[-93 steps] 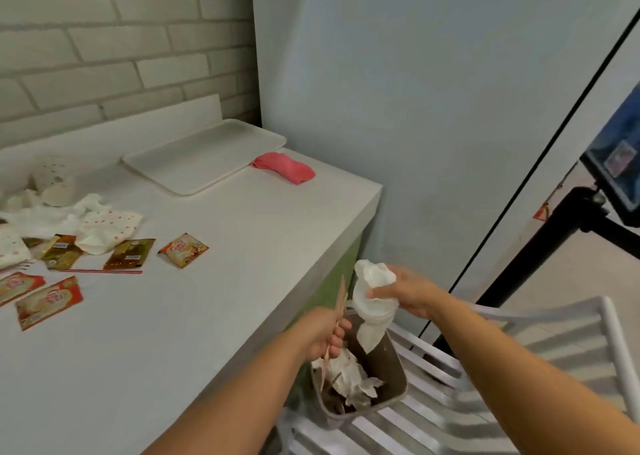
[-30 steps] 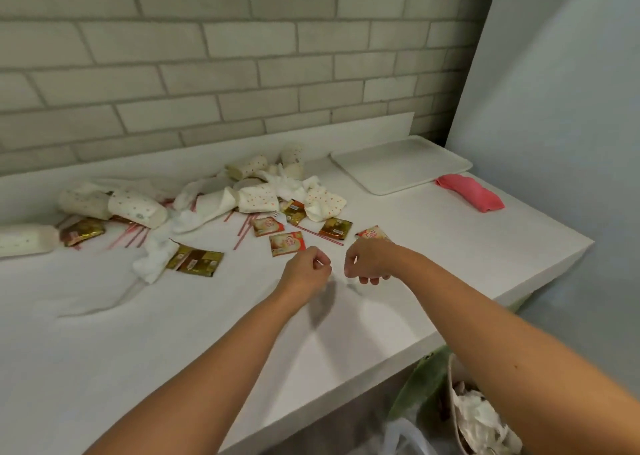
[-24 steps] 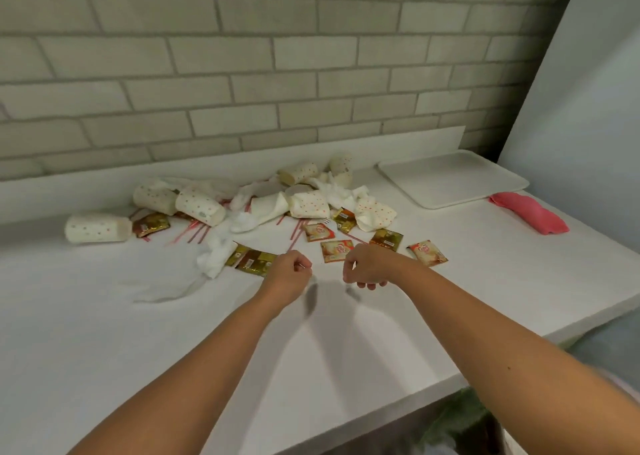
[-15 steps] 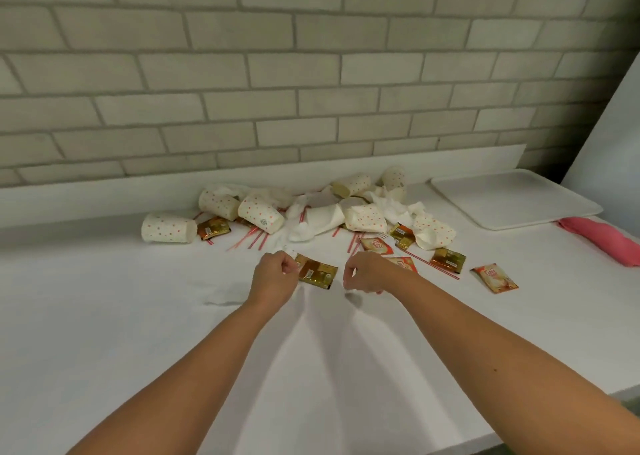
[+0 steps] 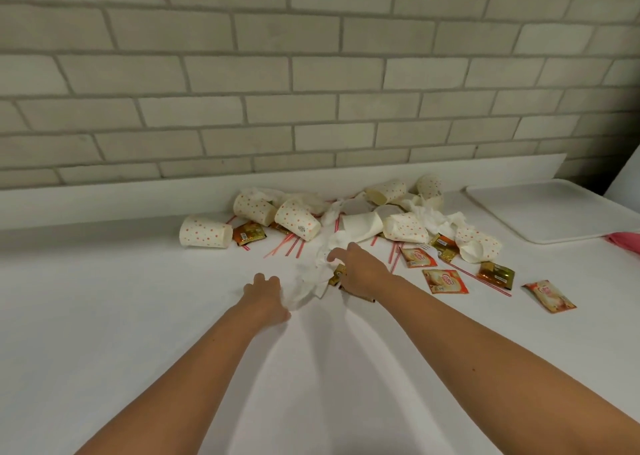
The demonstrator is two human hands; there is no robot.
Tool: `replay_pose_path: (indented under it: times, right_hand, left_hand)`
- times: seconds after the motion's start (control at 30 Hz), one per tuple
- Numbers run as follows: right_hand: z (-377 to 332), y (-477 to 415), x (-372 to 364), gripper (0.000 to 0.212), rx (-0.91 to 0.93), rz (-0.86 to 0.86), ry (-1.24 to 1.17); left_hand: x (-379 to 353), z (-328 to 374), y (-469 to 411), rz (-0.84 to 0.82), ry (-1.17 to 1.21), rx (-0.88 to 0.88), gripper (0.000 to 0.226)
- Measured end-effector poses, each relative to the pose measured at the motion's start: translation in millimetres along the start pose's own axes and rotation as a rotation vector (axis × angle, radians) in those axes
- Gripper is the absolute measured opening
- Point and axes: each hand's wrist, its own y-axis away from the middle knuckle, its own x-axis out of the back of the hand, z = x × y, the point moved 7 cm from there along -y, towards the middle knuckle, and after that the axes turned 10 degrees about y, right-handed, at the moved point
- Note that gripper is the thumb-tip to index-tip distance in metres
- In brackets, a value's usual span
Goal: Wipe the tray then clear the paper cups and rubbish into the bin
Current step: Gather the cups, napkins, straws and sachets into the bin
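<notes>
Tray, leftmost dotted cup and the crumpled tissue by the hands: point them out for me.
tray (image 5: 540,212): head view, bare flat middle.
leftmost dotted cup (image 5: 205,232): head view, side wall; it lies tipped over.
crumpled tissue (image 5: 311,276): head view, centre, between both hands.

**Paper, foil and matt white**

The surface (image 5: 104,316) looks smooth, matt white. The paper cups (image 5: 298,218) are matt, dotted card, some crushed. A crumpled tissue (image 5: 311,278) looks soft and wrinkled. The sachets (image 5: 445,281) have a glossy, foil-like sheen. The tray (image 5: 554,208) seems smooth plastic. The brick wall (image 5: 311,91) is rough, dull.
</notes>
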Motion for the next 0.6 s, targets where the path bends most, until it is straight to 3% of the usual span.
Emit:
replay_pose_path:
  times: [0.17,0.3,0.4,0.5,0.6]
  right_hand:
    - [-14,-21,-20,0.065,0.085,-0.021,0.163]
    - [-21,-35,-32,0.042,0.185,-0.025,0.271]
    - [-25,-42,-24,0.028,0.228,0.032,0.171]
    - [-28,-49,3,0.028,0.208,0.123,-0.026]
    - [-35,-49,31,0.025,0.230,0.155,-0.214]
  left_hand:
    - [5,-9,-9,0.039,0.037,-0.026,0.031]
    - [9,-19,-9,0.102,0.408,0.041,0.025]
    - [14,-29,-13,0.188,0.760,0.107,0.032]
    - [22,-28,-16,0.244,1.053,0.163,0.039]
    - [27,-11,-18,0.200,1.292,0.207,0.055]
